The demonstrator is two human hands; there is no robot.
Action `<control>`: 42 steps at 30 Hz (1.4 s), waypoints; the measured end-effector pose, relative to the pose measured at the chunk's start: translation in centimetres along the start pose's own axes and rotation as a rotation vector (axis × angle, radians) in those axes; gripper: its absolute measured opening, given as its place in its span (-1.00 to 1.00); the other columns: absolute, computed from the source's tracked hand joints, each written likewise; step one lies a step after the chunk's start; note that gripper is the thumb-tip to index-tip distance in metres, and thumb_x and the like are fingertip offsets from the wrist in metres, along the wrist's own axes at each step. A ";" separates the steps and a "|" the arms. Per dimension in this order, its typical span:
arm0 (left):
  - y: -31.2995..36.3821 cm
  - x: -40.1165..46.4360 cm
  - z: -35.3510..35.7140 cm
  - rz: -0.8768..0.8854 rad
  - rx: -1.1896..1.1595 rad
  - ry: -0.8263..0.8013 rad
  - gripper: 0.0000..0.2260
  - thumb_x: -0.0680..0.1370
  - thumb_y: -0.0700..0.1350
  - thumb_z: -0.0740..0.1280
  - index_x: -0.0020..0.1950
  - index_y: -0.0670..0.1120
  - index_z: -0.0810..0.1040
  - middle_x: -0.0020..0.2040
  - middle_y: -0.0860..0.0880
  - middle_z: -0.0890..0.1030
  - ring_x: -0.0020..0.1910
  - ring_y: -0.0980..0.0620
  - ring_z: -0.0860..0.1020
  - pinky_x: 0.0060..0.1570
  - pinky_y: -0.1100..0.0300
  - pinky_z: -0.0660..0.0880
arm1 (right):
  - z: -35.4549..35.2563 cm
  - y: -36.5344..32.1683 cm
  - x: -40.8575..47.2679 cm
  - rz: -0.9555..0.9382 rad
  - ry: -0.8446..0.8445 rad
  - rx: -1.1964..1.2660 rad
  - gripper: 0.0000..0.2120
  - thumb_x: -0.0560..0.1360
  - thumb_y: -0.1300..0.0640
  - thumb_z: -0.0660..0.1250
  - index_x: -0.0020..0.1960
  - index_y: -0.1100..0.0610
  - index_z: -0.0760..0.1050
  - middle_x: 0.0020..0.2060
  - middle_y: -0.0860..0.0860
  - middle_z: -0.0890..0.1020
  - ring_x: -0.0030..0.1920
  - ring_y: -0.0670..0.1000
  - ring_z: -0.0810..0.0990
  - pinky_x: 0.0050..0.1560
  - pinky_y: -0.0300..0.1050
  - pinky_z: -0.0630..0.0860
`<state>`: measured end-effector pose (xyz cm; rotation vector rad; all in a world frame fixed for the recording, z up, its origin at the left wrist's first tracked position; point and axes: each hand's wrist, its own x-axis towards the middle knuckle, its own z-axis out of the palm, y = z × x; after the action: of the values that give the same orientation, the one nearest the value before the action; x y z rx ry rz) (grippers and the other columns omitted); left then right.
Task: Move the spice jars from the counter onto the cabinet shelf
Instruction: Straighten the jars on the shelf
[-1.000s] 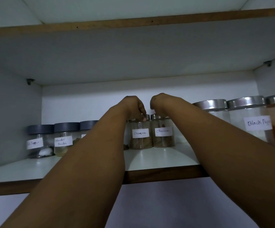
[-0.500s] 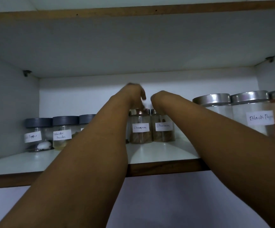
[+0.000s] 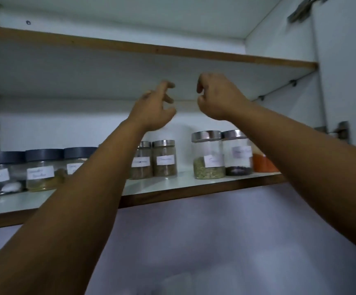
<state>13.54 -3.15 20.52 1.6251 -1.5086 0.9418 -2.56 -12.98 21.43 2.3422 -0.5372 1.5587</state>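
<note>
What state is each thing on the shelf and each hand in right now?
left hand: raised, fingers loose, holding nothing
right hand: raised, holding nothing
two small jars: upright, lidded, released
dark-lidded jars: upright, lidded
tall steel-lidded jars: upright, lidded

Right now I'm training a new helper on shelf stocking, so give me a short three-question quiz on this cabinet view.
1. True or false: the left hand grips a jar.
2. Which colour are the lids of the three jars at the shelf's left end? A) dark grey B) red C) white
3. Fill in: the two small silver-lidded jars stand ____ the raised hands.

Key: 1 false; both the left and the right hand hold nothing. 2 A, the dark-lidded jars. 3 below.
</note>
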 end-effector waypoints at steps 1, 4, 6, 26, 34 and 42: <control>1.6 0.0 0.1 0.025 -0.002 -0.091 -0.62 0.53 -0.04 0.31 0.34 0.01 0.42 0.16 0.03 0.58 0.12 0.01 0.52 0.09 0.13 0.44 | -0.9 1.2 -0.3 0.013 -0.106 -0.058 -0.71 0.52 0.19 0.21 0.22 0.18 0.48 0.19 0.16 0.53 0.20 0.16 0.48 0.14 -0.05 0.41; 5.9 0.2 1.3 0.068 0.029 -0.253 -0.72 0.57 0.01 0.33 0.22 -0.08 0.56 0.14 -0.03 0.61 0.10 0.01 0.56 0.08 0.16 0.47 | -2.7 4.2 -1.1 0.033 -0.429 -0.210 -0.67 0.59 0.18 0.21 0.34 0.13 0.46 0.30 0.11 0.51 0.31 0.11 0.44 0.29 -0.04 0.36; 7.8 0.5 2.3 0.064 0.127 -0.361 -0.67 0.56 0.12 0.32 0.18 -0.08 0.60 0.10 -0.03 0.64 0.05 0.02 0.58 0.10 0.11 0.51 | -3.1 5.6 -1.6 0.031 -0.541 -0.262 -0.68 0.61 0.11 0.23 0.33 0.13 0.50 0.29 0.07 0.54 0.30 0.08 0.46 0.28 -0.05 0.35; 6.1 3.2 10.0 -0.334 0.322 -0.472 -0.66 0.48 -0.01 0.47 0.24 -0.02 0.62 0.20 0.00 0.62 0.09 0.03 0.52 0.05 0.18 0.37 | 7.6 8.7 0.8 -0.116 -0.691 -0.344 -0.76 0.56 0.19 0.27 -0.26 0.22 0.38 -0.31 0.05 0.38 -0.31 0.01 0.41 -0.08 -0.14 0.41; 2.4 5.1 12.7 -0.416 0.314 -0.490 -0.65 0.48 -0.02 0.48 0.25 -0.03 0.61 0.24 -0.02 0.59 0.20 -0.03 0.52 0.13 0.14 0.44 | 12.1 8.8 2.6 -0.124 -0.754 -0.375 -0.75 0.56 0.20 0.28 0.22 0.24 0.52 -0.25 0.06 0.41 -0.11 0.05 0.47 -0.06 -0.14 0.41; -0.2 5.5 14.6 -0.345 0.402 -0.453 -0.67 0.52 -0.02 0.42 0.28 -0.03 0.60 0.24 -0.02 0.60 0.22 -0.03 0.52 0.24 0.10 0.46 | 13.8 8.8 3.1 -0.089 -0.695 -0.370 -0.78 0.56 0.27 0.26 -0.25 0.27 0.38 -0.32 0.06 0.37 -0.28 0.03 0.42 -0.06 -0.15 0.37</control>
<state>14.59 -18.56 18.44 2.4278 -1.2987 0.7436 5.89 -27.12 19.29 2.5061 -0.7696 0.5045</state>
